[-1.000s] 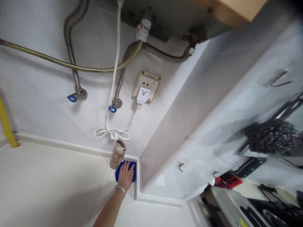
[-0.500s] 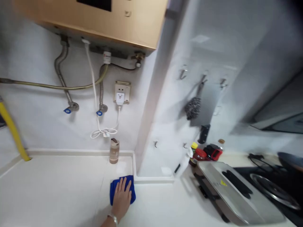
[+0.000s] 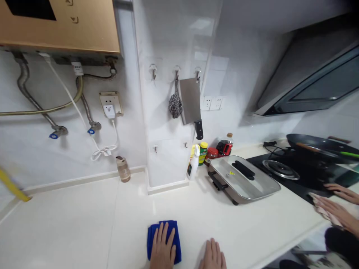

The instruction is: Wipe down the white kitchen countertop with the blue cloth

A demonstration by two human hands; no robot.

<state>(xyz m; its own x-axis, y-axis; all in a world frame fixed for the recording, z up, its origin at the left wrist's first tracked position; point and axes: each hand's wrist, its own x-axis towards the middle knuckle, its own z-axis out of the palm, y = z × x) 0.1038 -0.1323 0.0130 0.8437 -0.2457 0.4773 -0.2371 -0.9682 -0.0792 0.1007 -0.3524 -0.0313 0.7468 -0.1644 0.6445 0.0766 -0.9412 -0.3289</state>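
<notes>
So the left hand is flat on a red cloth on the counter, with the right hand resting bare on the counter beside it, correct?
Not quite: the cloth is blue, not red, as the head view shows. The rest holds: the left hand lies flat on it, and the right hand rests bare on the counter beside it.

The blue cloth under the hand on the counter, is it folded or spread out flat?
Folded: the blue cloth forms a compact thick pad under the left hand, barely wider than the palm.
</notes>
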